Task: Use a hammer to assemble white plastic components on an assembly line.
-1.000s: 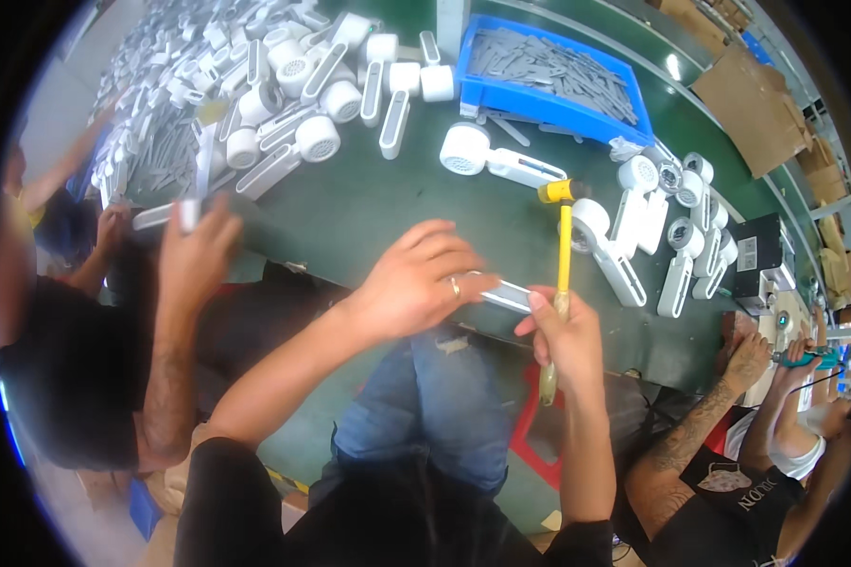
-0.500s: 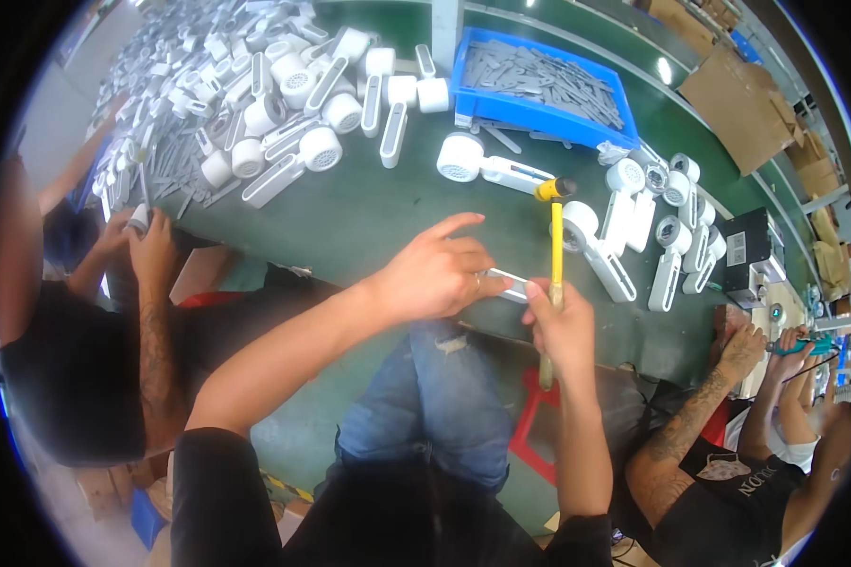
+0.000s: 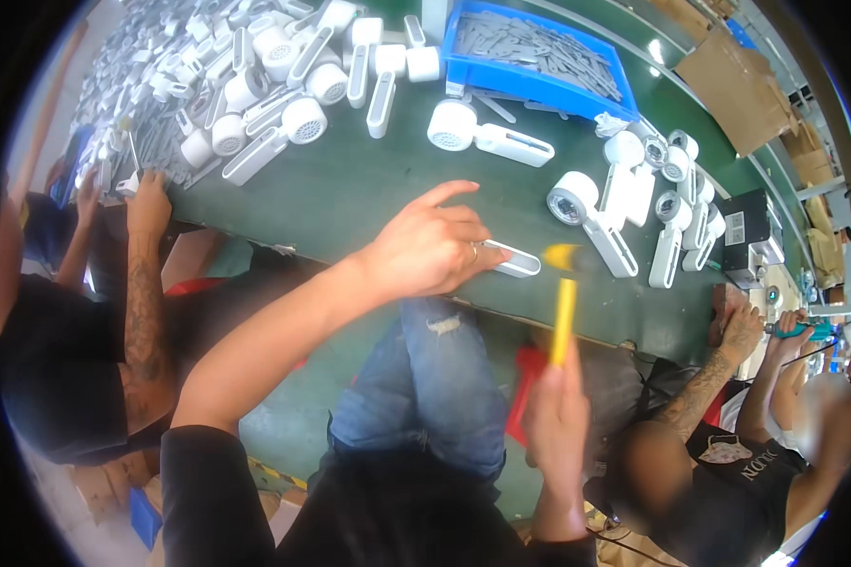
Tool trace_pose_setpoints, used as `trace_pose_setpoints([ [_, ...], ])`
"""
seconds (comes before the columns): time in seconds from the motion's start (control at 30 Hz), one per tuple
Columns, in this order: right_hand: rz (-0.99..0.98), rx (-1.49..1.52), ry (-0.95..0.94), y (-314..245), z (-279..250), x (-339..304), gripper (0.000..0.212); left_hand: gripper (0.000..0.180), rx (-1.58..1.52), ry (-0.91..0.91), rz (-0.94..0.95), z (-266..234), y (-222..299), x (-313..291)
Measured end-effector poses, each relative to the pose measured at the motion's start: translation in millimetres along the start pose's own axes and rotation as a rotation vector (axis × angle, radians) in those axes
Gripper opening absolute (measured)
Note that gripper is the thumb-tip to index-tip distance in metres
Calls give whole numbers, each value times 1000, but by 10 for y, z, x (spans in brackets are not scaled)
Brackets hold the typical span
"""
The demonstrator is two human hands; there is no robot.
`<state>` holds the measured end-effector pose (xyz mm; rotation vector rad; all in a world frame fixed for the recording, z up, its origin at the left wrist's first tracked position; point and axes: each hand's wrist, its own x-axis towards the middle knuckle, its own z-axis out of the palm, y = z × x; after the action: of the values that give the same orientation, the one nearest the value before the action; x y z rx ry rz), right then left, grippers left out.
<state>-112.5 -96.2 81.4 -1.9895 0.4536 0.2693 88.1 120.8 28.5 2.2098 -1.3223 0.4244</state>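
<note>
At the near edge of the green workbench (image 3: 350,194), my left hand (image 3: 430,248) is closed over a white, long-handled plastic part (image 3: 520,264). Its rounded, slotted end sticks out past my fingers, while the rest is hidden under the hand; my index finger points outward. To the right, my right hand (image 3: 558,416) grips a mallet (image 3: 564,312) by its yellow handle. The mallet's yellow and dark head is smeared by motion, raised near the part's tip and apparently apart from it. Farther out lies a white round-headed part with a slotted handle (image 3: 515,145).
Similar white parts (image 3: 303,120) and grey strips pile up at the far left. Beyond sits a blue bin (image 3: 539,88) of grey strips. More white assemblies (image 3: 667,241) and a black box (image 3: 752,236) stand at right. Co-workers' arms (image 3: 144,293) flank me on both sides.
My right hand has let go of the white part's end and drawn back toward me, bringing the mallet down and nearer. My left hand still holds the part. The view has shifted slightly.
</note>
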Motion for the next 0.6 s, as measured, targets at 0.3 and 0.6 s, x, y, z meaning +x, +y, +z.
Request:
trace_pose_setpoints([
  [0.3,-44,-188,-13,6,-33,21,57,19,-9,15,5,2,50,-10],
  [0.6,-2,143,25,113,-149,-48,52,27,-56,-216,206,-173,-87,363],
])
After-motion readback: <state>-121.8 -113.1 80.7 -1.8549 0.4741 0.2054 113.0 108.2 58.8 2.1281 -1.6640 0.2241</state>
